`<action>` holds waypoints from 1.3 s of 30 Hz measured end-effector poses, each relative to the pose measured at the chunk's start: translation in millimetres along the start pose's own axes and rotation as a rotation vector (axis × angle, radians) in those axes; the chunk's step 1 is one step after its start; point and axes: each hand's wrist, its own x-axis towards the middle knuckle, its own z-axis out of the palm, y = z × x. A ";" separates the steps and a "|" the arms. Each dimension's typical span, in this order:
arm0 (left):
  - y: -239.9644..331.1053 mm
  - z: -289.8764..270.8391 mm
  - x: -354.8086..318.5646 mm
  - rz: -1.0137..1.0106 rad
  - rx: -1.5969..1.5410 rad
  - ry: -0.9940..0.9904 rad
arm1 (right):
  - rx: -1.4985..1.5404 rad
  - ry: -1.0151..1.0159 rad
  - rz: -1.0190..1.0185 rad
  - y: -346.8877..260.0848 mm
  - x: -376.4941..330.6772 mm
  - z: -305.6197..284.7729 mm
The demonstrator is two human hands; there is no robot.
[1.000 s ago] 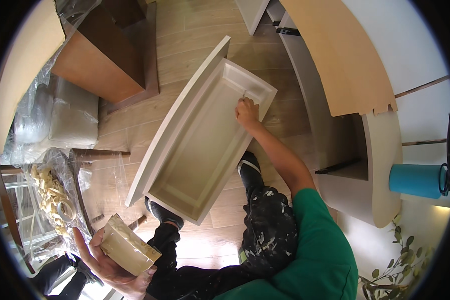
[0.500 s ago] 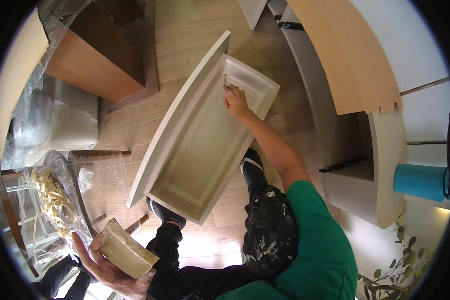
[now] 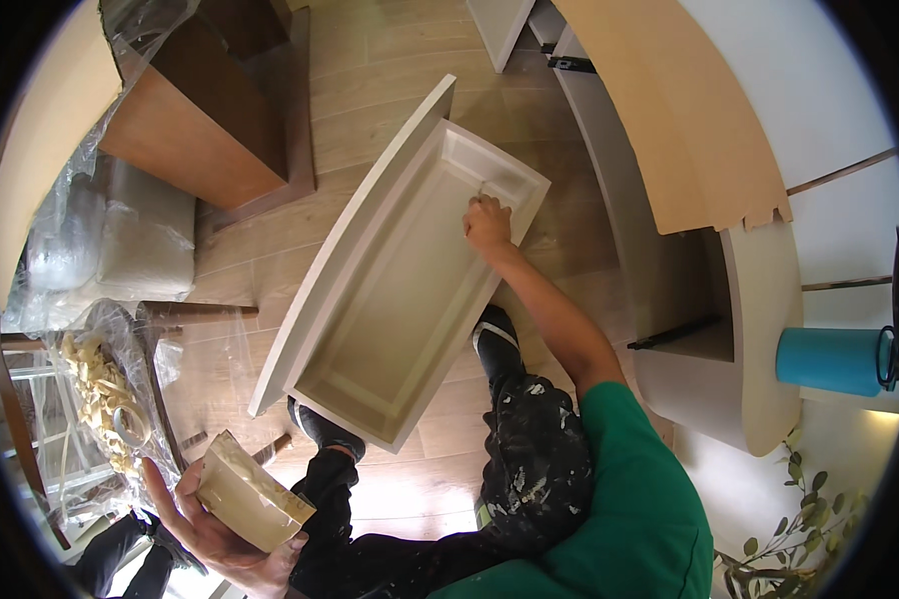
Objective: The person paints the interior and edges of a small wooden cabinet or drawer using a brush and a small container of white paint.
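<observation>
A long cream drawer box [image 3: 390,299] leans tilted against my legs, its open side facing up. My right hand [image 3: 487,224] reaches into its far end near the right inner wall, fingers closed on a thin brush-like tool [image 3: 480,190] whose tip touches the inside corner. My left hand [image 3: 205,529], low at the left, grips a small cream rectangular tub [image 3: 250,494] from below. I wear a green shirt and dark paint-spattered trousers.
A brown wooden cabinet [image 3: 205,115] stands on the wood floor at the upper left. Plastic-wrapped furniture [image 3: 145,240] and a wrapped pile of pale pieces [image 3: 100,399] lie left. A curved pale unit [image 3: 729,329] with a teal cylinder [image 3: 829,359] fills the right; a plant [image 3: 799,519] is at the lower right.
My right hand has slid along the drawer's inside toward its far end. The left hand with the tub has stayed almost still.
</observation>
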 end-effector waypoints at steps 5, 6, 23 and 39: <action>-0.8 3.5 0.6 -0.024 -0.048 0.019 | 0.172 0.186 -0.174 -7.3 21.4 16.6; -1.2 4.4 1.4 -0.019 -0.040 0.022 | 0.200 0.207 -0.218 -6.2 28.0 20.4; -4.0 4.8 3.6 -0.023 0.066 0.005 | 0.208 0.119 -0.197 -12.1 41.9 30.5; 2.4 1.2 1.6 0.005 0.004 0.003 | -0.090 -0.146 0.139 13.0 -4.3 -14.9</action>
